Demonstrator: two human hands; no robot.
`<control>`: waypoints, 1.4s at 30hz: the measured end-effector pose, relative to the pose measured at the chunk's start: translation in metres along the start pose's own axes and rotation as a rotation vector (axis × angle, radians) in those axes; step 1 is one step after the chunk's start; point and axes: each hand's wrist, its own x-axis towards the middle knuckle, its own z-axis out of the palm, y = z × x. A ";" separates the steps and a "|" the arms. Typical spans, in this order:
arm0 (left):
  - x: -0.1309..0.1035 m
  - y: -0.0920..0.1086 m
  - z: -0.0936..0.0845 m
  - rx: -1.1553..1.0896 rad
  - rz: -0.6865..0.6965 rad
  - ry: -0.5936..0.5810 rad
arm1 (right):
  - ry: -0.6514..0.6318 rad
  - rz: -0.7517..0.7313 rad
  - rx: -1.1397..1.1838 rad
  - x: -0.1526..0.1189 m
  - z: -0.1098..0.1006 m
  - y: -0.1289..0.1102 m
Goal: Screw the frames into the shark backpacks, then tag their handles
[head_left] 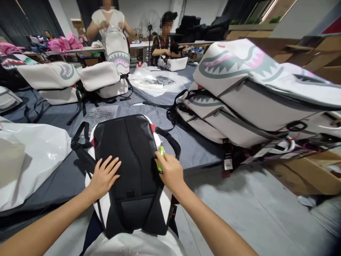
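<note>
A white backpack lies with its black padded back facing up, partly over the table's near edge. My left hand rests on the left side of that padding, fingers spread and nothing in them. On the other side, my right hand is closed round a bright green lighter, its top end pointing away from me. That hand is at the bag's right edge, just below the upper strap; whether it touches the fabric I cannot tell. Clear plastic wrap is bunched below the bag's bottom end.
White shark-mouth backpacks are piled high at the right. More white bags and a plastic bag sit left on the dark-covered table. Two people work across it. A cardboard box stands on the floor at right.
</note>
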 end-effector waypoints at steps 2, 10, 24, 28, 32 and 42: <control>0.033 0.004 -0.014 -0.022 0.086 0.033 | 0.125 -0.007 -0.092 -0.021 -0.006 0.012; 0.221 0.033 -0.018 -0.100 0.442 -0.196 | 0.259 0.018 0.190 -0.046 0.019 0.011; 0.258 -0.037 -0.012 0.098 0.408 0.022 | 0.386 0.202 0.490 -0.034 0.017 0.019; 0.227 -0.002 -0.011 -0.086 0.460 -0.031 | 0.491 0.611 0.694 0.008 -0.003 0.004; 0.205 0.029 -0.004 -0.218 0.378 -0.069 | 0.440 0.626 0.552 0.037 0.002 0.003; 0.179 0.030 0.021 -0.438 0.381 0.125 | 0.483 0.490 0.290 0.035 0.023 0.007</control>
